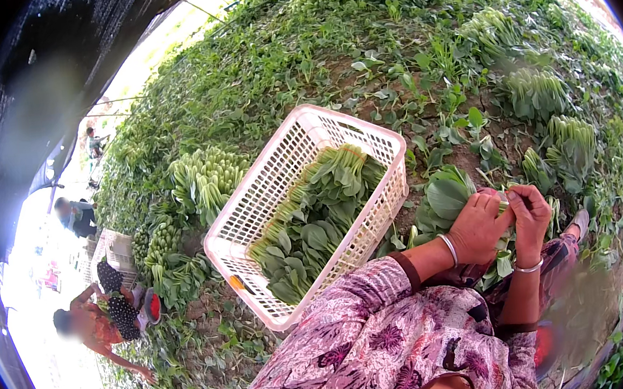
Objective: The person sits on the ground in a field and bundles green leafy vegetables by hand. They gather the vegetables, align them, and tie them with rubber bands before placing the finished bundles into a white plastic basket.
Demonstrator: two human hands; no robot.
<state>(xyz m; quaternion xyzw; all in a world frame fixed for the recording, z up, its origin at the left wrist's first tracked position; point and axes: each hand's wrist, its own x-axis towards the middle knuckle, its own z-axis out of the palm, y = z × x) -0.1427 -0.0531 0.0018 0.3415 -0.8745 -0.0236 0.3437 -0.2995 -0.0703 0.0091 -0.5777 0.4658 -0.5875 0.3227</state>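
Note:
My left hand is closed around a bunch of leafy greens, whose broad leaves point towards the crate. Against it, my right hand has thumb and fingers pinched at the stem end of this bunch. A small reddish spot shows between the fingertips; whether it is a tie cannot be told. The fingers hide most of the stems. To the left stands a white perforated plastic crate, tilted in the view, partly filled with bunches of greens with thin orange-red bands around them.
Cut greens lie in heaps left of the crate and in piles at the right. Growing plants and loose leaves cover the soil. At the left a co-worker bends near another crate; further people are behind. Dark netting hangs at far left.

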